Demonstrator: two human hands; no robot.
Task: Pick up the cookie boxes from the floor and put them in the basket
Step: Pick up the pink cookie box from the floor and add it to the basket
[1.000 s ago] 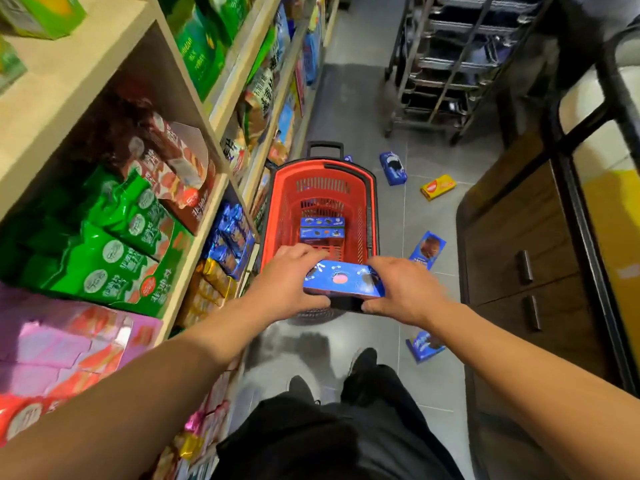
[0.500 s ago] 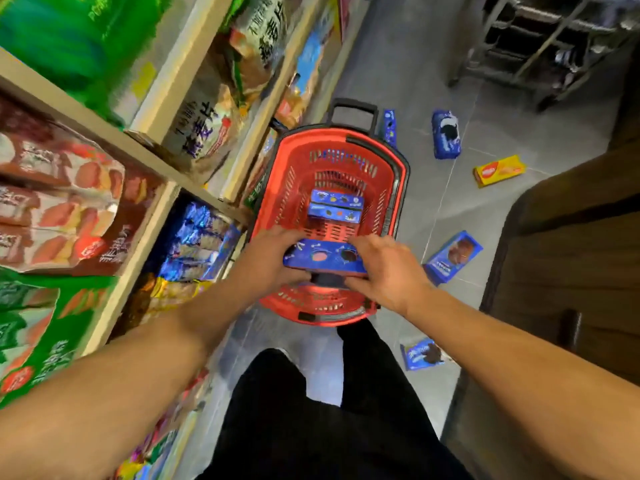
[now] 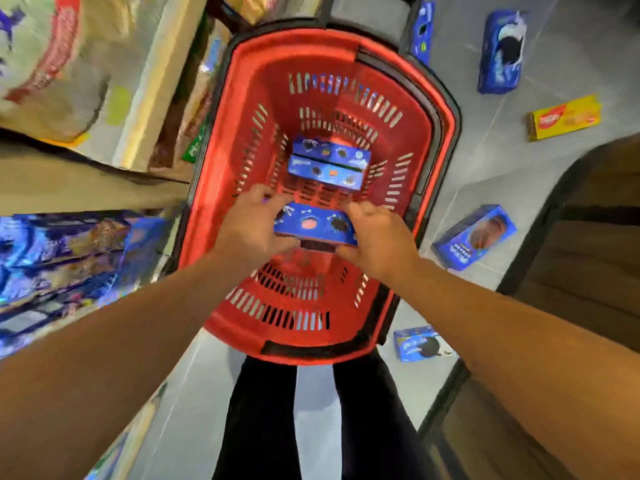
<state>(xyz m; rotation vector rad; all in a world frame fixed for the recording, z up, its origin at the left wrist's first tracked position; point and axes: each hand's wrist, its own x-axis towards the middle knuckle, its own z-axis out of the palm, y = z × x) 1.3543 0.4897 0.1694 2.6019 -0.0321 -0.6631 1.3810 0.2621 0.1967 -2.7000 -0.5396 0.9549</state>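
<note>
A red basket point(image 3: 221, 188) with a black rim stands on the grey floor right below me. Two blue cookie boxes point(image 3: 329, 166) lie side by side on its bottom. Over the basket's inside I hold a third blue cookie box point(image 3: 313, 226) level, my left hand point(image 3: 251, 230) on its left end and my right hand point(image 3: 377, 240) on its right end. More boxes lie on the floor to the right: a blue one point(image 3: 474, 237) beside the basket, a blue one point(image 3: 420, 342) near my feet, a blue one point(image 3: 502, 51) farther off, a yellow one point(image 3: 564, 117).
Stocked shop shelves point(image 3: 79, 251) run along the left, close to the basket. A dark wooden cabinet point(image 3: 588, 258) closes in the right side. A narrow blue box point(image 3: 423, 31) lies by the basket's far corner. My dark trouser legs point(image 3: 263, 420) stand just behind the basket.
I have leaned forward over the basket, so it fills more of the view. Both hands have carried the blue box from above the near rim down into the basket.
</note>
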